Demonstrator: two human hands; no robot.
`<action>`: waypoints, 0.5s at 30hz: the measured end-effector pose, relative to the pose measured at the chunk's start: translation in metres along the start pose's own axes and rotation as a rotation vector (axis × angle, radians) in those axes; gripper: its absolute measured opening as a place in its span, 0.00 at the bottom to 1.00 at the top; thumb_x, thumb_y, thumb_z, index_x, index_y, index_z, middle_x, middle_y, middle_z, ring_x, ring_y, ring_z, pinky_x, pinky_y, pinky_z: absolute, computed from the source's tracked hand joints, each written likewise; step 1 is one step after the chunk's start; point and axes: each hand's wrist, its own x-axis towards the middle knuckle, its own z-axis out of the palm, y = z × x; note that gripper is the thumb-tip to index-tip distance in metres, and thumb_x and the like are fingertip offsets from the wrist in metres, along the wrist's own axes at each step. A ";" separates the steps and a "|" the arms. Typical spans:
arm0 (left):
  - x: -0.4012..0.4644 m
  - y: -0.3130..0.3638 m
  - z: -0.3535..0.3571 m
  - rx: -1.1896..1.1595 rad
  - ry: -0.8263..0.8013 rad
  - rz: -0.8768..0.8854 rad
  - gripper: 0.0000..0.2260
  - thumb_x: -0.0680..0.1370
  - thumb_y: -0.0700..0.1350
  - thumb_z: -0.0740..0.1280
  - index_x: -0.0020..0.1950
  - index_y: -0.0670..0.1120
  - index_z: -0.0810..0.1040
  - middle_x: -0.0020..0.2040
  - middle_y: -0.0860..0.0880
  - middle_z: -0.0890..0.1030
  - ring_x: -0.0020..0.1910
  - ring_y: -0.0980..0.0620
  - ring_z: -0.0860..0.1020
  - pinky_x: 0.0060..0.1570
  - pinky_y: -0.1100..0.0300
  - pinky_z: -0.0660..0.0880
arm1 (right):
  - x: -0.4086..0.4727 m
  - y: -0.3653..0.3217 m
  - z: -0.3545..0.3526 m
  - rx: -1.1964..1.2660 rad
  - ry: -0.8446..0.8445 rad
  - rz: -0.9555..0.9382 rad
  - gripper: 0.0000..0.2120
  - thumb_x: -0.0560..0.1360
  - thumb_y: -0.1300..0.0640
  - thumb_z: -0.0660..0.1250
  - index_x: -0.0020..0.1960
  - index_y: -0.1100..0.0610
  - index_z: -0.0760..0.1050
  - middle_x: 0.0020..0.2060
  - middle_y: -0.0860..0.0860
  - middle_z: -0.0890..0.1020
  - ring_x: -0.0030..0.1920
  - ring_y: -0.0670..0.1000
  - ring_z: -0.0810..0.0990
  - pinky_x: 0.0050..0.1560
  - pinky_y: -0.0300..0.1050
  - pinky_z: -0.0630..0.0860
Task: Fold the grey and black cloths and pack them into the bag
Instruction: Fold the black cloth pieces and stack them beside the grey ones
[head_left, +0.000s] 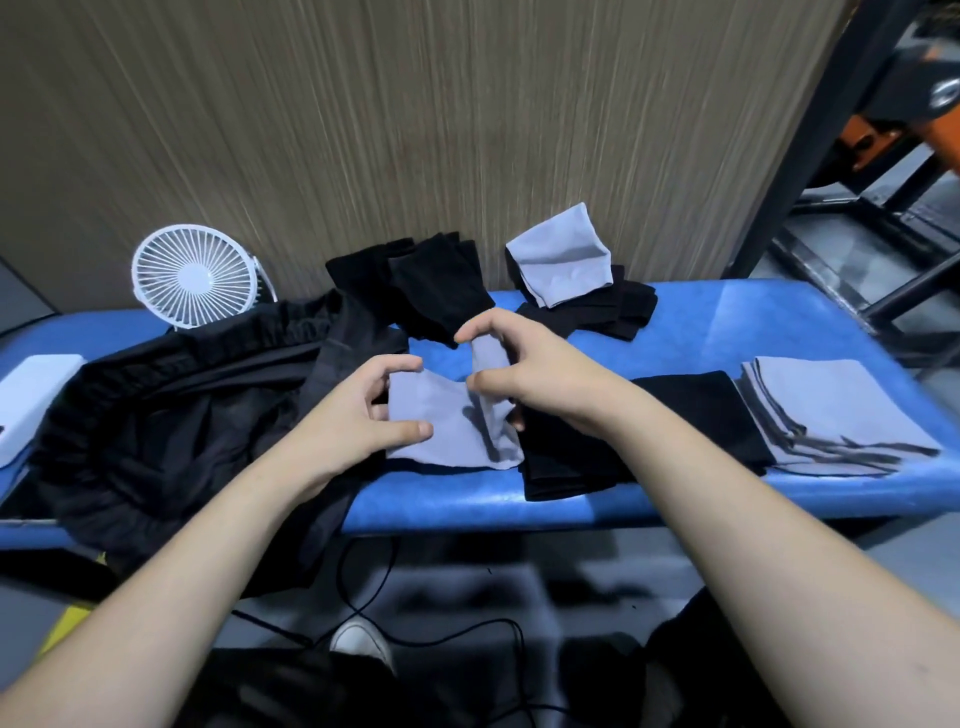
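Between both hands, grey cloth (447, 421) (half-folded).

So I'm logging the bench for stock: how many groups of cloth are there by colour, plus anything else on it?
Grey cloth groups: 3 - the one in both hands, one at the back, a stack on the right.
Black cloth piles: 3 - back centre, back right, front.
Black bag: 1
White fan: 1
White box: 1
Total: 9
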 end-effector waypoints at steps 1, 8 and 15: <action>0.000 0.000 -0.001 -0.003 -0.004 -0.002 0.30 0.72 0.30 0.75 0.70 0.49 0.72 0.62 0.45 0.81 0.52 0.50 0.84 0.53 0.54 0.81 | 0.002 0.000 0.005 -0.023 -0.009 -0.005 0.18 0.72 0.62 0.70 0.59 0.49 0.74 0.48 0.50 0.77 0.40 0.52 0.79 0.34 0.45 0.77; -0.004 0.002 -0.006 -0.083 -0.066 0.004 0.37 0.68 0.36 0.76 0.74 0.53 0.67 0.64 0.45 0.81 0.60 0.43 0.82 0.64 0.46 0.76 | 0.011 -0.002 0.034 -0.014 -0.168 -0.004 0.22 0.75 0.63 0.70 0.66 0.50 0.70 0.45 0.59 0.78 0.30 0.53 0.78 0.33 0.50 0.80; -0.006 0.003 -0.012 -0.172 -0.063 -0.113 0.23 0.78 0.45 0.68 0.72 0.57 0.70 0.54 0.49 0.84 0.52 0.52 0.82 0.55 0.54 0.75 | 0.012 0.001 0.039 0.030 -0.236 0.026 0.26 0.79 0.61 0.68 0.73 0.53 0.63 0.45 0.57 0.78 0.38 0.54 0.81 0.40 0.53 0.79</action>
